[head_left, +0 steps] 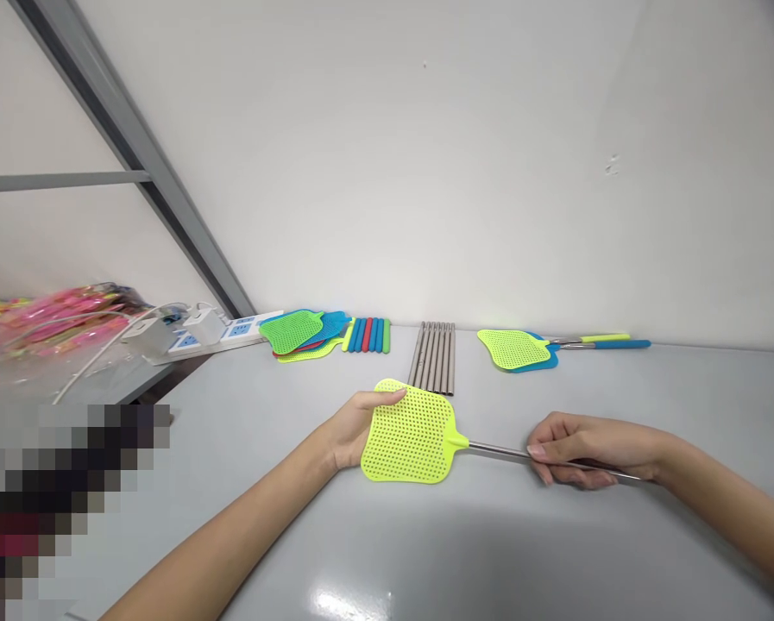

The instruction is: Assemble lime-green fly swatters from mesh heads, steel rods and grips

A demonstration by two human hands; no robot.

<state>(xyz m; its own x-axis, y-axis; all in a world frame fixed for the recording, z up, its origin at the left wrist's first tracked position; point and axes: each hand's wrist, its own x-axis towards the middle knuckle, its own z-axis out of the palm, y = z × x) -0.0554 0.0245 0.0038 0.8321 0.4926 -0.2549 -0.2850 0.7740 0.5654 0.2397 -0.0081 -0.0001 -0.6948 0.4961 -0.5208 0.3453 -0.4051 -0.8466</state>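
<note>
A yellow fly swatter head [412,435] is held between the thumb and fingers of my left hand [354,427]; the fingers behind it are hidden. From its neck a thin metal rod [496,450] runs right, into the closed grip of my right hand [574,448], and its end passes out below the wrist. Just behind the swatter lies a row of metal tubes [433,358]. Farther left are loose swatter heads in green [292,332], blue, red and yellow, beside a row of coloured handles [368,335].
At the back right lie swatters with yellow [516,349] and blue [619,344] parts, rods and handles attached. A white power strip [231,332] with plugs and cables stands back left, near plastic-wrapped pink items [82,319]. A pale wall [457,172] borders the grey table [283,535].
</note>
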